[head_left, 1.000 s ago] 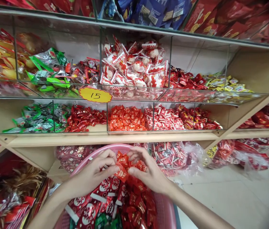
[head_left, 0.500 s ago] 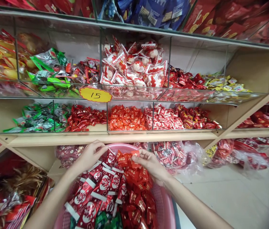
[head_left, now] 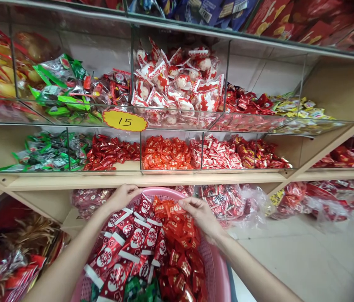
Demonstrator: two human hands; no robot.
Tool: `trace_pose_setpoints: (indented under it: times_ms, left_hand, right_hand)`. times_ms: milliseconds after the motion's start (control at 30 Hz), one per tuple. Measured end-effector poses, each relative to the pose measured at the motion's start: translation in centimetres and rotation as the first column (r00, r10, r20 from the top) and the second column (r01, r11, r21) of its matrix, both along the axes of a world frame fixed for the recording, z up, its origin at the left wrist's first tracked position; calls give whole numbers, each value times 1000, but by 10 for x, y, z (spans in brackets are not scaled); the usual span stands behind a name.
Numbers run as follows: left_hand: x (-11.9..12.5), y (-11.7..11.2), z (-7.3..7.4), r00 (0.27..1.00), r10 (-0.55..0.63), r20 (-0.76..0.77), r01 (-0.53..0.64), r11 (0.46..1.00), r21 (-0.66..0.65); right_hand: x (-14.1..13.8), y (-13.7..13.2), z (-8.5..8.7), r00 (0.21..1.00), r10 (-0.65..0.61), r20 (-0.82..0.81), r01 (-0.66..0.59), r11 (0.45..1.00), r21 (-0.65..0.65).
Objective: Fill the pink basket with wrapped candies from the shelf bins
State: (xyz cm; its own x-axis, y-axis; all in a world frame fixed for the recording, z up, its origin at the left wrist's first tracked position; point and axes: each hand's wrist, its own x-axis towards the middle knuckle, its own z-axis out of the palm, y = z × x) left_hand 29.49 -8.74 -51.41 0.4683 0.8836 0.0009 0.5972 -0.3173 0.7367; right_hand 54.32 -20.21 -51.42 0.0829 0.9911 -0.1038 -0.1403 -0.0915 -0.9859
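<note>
A pink plastic basket (head_left: 217, 268) holds wrapped candies in patches. Dark red packets with white ends (head_left: 137, 237) fill its left side, and orange-red candies (head_left: 181, 230) lie at the upper right. Below those are shiny dark red candies (head_left: 184, 268), with green-wrapped ones (head_left: 142, 289) at the bottom. My left hand (head_left: 124, 198) is closed at the basket's far left rim, its fingertips on the edge. Over the orange-red candies, my right hand (head_left: 201, 214) has its fingers loosely apart, with no candy visible in them.
In front, a shelf (head_left: 151, 181) has glass-divided bins of candies, including orange-red ones (head_left: 167, 153). A yellow tag (head_left: 125, 121) reads 15. Bagged candies (head_left: 222, 203) sit beneath the shelf on the right. Shiny packages (head_left: 10, 260) are at the lower left.
My right hand has let go of an orange-red candy it pinched, and its fingers have loosened. My left hand has lowered its fingers onto the basket rim. The view has shifted slightly.
</note>
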Motion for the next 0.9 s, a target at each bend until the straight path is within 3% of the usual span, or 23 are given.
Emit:
trace_pose_setpoints:
  times_ms: [167, 400, 467, 567, 700, 767, 833, 900]
  left_hand:
    - [0, 0, -4, 999, 36, -1, -36, 998, -61]
    - [3, -1, -10, 995, 81, -58, -79, 996, 35]
    - [3, -1, -11, 995, 87, -55, -85, 995, 49]
    - [1, -2, -11, 994, 93, -53, -90, 994, 53]
    - [0, -1, -11, 993, 96, -63, -93, 994, 54]
    - [0, -1, -12, 993, 97, -63, -93, 994, 55]
    - [-1, 0, -13, 993, 97, -67, -93, 994, 62]
    - [-1, 0, -14, 993, 94, -73, -90, 994, 62]
  right_hand:
    - [9, 12, -1, 975, -41, 219, 10, 990, 141]
    - [-10, 43, -21, 961, 54, 270, -92, 987, 131]
    - [-14, 49, -24, 928, 67, 367, -120, 985, 123]
    - [-16, 50, -20, 767, 37, 640, -177, 972, 156]
    - [-19, 40, -8, 355, -38, 934, -267, 953, 140]
    - [-20, 35, 1, 206, -50, 977, -270, 957, 106]
    - [-20, 35, 11, 168, -85, 982, -254, 959, 127]
    - [-15, 42, 23, 214, -158, 964, -246, 946, 209]
